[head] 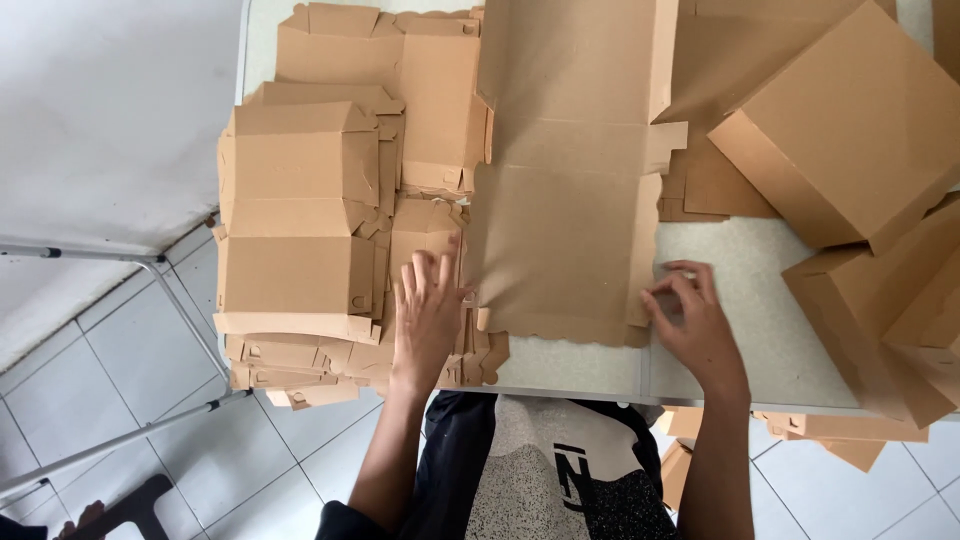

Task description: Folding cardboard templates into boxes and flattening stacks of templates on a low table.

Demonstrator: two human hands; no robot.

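Observation:
A flat brown cardboard box blank (560, 200) lies unfolded on the speckled grey table (740, 290) in front of me. My left hand (428, 315) rests fingers spread on the blank's left edge, where it meets a stack of flat blanks (300, 220). My right hand (690, 320) pinches the blank's lower right side flap with bent fingers.
Folded brown boxes (850, 120) stand at the right, one (890, 310) near my right hand. More flat blanks (420, 90) lie at the back left. The stack overhangs the table's left edge above a tiled floor (150, 370). A metal frame (180, 300) stands at the left.

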